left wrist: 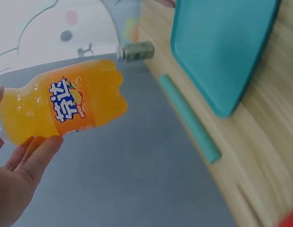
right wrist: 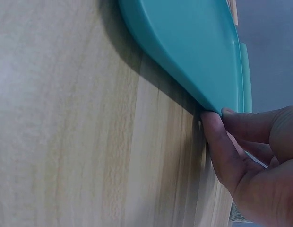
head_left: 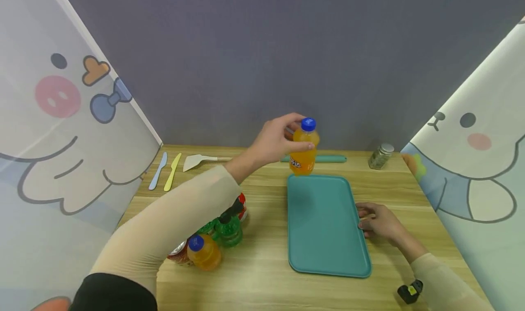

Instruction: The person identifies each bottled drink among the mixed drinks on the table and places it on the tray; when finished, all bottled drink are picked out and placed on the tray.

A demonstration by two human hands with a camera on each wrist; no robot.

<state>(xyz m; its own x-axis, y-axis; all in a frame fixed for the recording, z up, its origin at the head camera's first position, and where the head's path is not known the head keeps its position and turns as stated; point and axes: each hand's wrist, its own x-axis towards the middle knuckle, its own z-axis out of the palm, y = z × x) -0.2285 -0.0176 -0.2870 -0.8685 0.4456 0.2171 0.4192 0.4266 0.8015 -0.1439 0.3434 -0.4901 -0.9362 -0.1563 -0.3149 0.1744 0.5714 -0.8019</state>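
My left hand grips a plastic bottle of orange soda with a blue cap, fingers and thumb on either side of its upper part. The bottle is held upright in the air over the far edge of a teal tray. In the left wrist view the orange soda bottle shows its label, and only part of the left hand is seen. My right hand pinches the tray's right rim; thumb and finger meet at that rim in the right wrist view, beside the tray lying on the table.
Left of the tray stand another orange soda bottle, green bottles and cans, partly behind my left sleeve. Blue and yellow knives, a white spatula, a teal stick and a spice jar lie along the back.
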